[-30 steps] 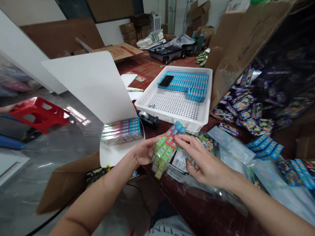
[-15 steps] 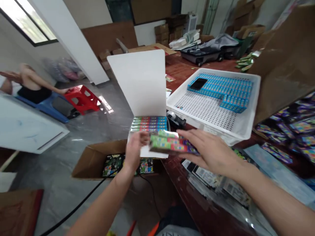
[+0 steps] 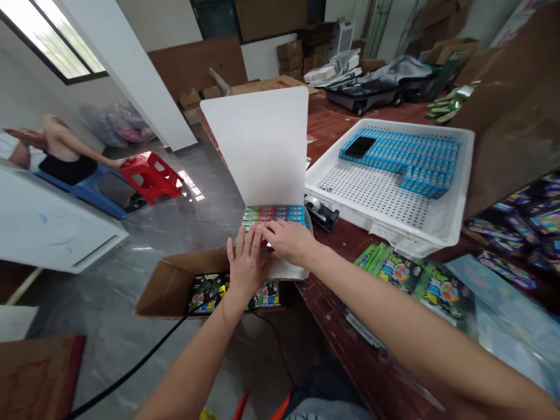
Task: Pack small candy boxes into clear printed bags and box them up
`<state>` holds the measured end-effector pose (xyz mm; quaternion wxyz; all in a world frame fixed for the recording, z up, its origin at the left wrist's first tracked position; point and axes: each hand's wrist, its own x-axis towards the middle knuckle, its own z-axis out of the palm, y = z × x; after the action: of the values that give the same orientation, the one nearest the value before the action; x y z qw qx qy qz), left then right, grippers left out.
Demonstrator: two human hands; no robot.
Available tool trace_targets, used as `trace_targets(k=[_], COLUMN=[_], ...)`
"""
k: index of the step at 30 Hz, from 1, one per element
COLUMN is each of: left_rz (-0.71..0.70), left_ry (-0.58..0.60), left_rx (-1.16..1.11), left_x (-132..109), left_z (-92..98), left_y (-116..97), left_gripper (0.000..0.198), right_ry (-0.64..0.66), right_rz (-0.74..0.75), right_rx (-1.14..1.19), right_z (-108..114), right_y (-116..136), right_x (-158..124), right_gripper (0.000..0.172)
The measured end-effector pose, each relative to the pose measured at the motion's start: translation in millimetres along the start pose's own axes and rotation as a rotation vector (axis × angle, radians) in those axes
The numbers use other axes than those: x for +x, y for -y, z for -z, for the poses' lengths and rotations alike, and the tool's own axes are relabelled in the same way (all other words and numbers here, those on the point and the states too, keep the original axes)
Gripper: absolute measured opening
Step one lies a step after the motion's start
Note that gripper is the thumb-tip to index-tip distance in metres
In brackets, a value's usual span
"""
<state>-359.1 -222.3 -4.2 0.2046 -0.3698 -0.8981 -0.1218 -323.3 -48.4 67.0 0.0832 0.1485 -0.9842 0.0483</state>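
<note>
Pressing in close together, both hands are over the white box [image 3: 286,270] at the bench's [image 3: 326,318] left edge, its lid [image 3: 265,149] standing tall behind them! The left hand [image 3: 245,263] comes in with fingers spread and pointing into the box; the right hand [image 3: 289,240] reaches across from the right, fingertips bent down right beside the left's. The grip? I cannot tell for either hand, because the fingers cover whatever lies under them. And there are the small packs [image 3: 280,213], inside the white box, lined up in rows of green, red, purple and blue just beyond the fingertips!

Hard by the box on the right, a tape dispenser [image 3: 321,213]. Further in from the bench's left edge, a white crate [image 3: 371,195] carries blue packs [image 3: 413,153] along its far side, a phone [image 3: 360,147] lying on top. Nearer the bench's front edge, dark green packets [image 3: 399,271] lie beside clear bags [image 3: 503,309]. Down below the left edge, a cardboard box [image 3: 164,286] holds more dark packets [image 3: 203,290]. Off to the left, another person's hand [image 3: 121,163] rests on a red stool [image 3: 151,174]!
</note>
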Motion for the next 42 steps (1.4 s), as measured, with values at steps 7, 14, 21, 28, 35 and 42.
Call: trace_targets(k=[7,14,21,28,35,42], left_rz=[0.023,0.029,0.414,0.684,0.729,0.833], left_ry=[0.081,0.129,0.046,0.087,-0.075,-0.093], left_rx=[-0.002,-0.025,-0.483,-1.104,-1.219,-1.205], left_x=[7,12,4,-17,-45,-43], left_z=[-2.7,13.3,-3.9,-16.8,-20.5,-23.9], left_y=[0,-6,43,8,-49,-45], left_gripper=[0.073,0.073,0.121,0.069,0.072,0.075], right_ry=[-0.176,-0.227,-0.316,-0.356,-0.189,-0.220], right_rz=[-0.259,-0.507,-0.464,-0.348,-0.075,-0.145], right_rx=[0.029,0.234,0.331,0.049,-0.080,-0.053], right_z=[7,-15,-40,-45,-53,-60], right_y=[2,9,15,-7,-20,-15], right_x=[-36,-67,-73,-88,-86,-80], right_gripper=[0.080,0.056,0.054,0.047,0.063,0.054])
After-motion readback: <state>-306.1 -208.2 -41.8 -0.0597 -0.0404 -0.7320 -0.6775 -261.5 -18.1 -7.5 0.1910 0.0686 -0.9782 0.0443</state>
